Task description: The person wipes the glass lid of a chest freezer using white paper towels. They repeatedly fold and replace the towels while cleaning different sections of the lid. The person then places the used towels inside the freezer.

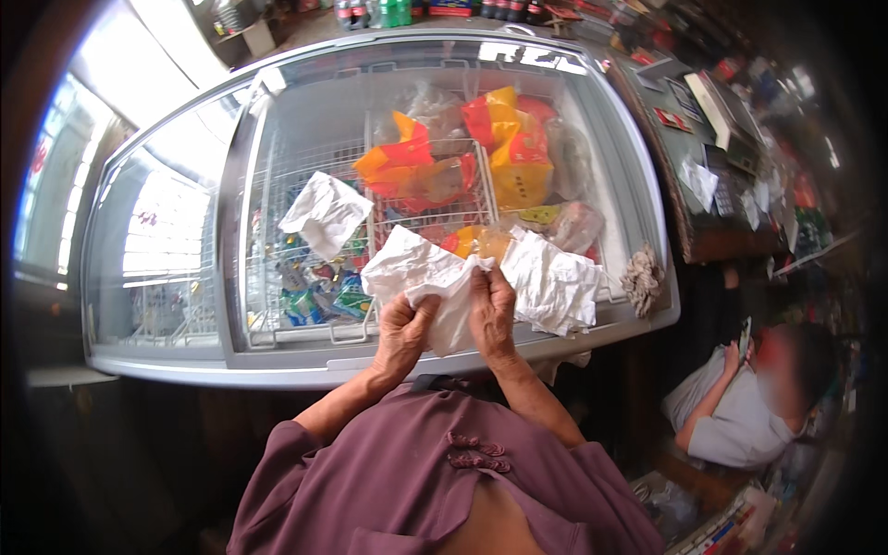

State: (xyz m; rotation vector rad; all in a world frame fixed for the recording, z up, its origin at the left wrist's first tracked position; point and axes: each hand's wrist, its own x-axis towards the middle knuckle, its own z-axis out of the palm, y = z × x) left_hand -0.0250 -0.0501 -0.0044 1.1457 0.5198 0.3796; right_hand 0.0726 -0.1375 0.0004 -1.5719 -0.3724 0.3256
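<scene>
A crumpled white sheet (454, 312), paper or thin cloth, is gripped between my left hand (406, 326) and my right hand (494, 312), above the front edge of a glass-topped chest freezer (277, 373). Right of my hands lies a pile of wrinkled white sheets (551, 281) on the glass. Another white sheet (326, 214) lies farther left, and one more crumpled piece (413, 260) spreads beside my left hand; whether it joins the held one I cannot tell. Under the glass, orange and red plastic bags (520, 159) and small packets (326, 295) sit in and around wire baskets.
A bunched grey-brown rag (643, 281) rests on the freezer's right corner. A desk (694, 236) with papers and a calculator (720, 180) stands to the right. A seated person (742, 416) holding a phone is at the lower right. Bottles (395, 12) stand beyond the freezer.
</scene>
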